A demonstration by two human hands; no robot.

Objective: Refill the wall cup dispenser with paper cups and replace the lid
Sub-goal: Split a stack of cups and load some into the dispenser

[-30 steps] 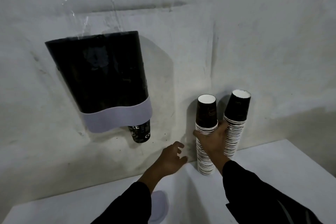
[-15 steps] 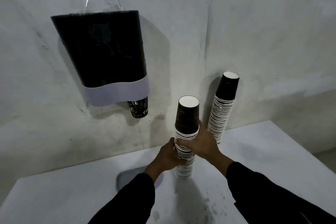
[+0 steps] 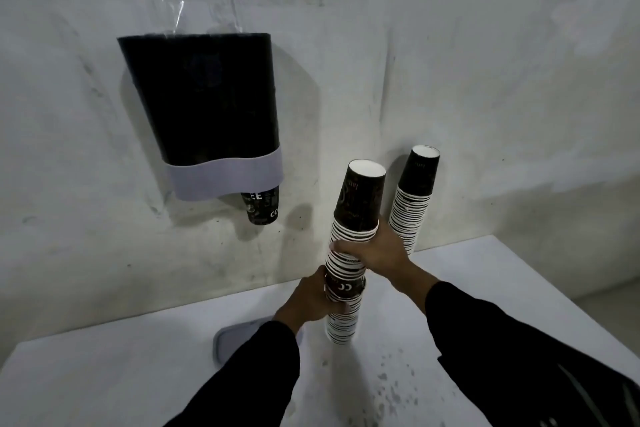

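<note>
A black wall cup dispenser [image 3: 207,100] with a pale grey band hangs on the wall at the left; one dark cup [image 3: 263,206] pokes out below it. The near stack of upside-down paper cups [image 3: 356,211] stands on the white table. My right hand [image 3: 375,250] grips its upper part and my left hand [image 3: 308,295] grips it lower down. Between the hands a dark cup wall shows where the stack is pulled apart. A grey lid [image 3: 235,336] lies flat on the table, partly hidden by my left sleeve.
A second tall stack of cups [image 3: 414,198] leans against the wall behind my right hand. The white table [image 3: 104,381] has dark specks near its front right. A clear plastic sheet [image 3: 204,7] is stuck to the wall above the dispenser.
My right hand brought the near stack forward from the wall. My left hand came up and took hold of it. The upper part has since lifted slightly, baring a cup wall.
</note>
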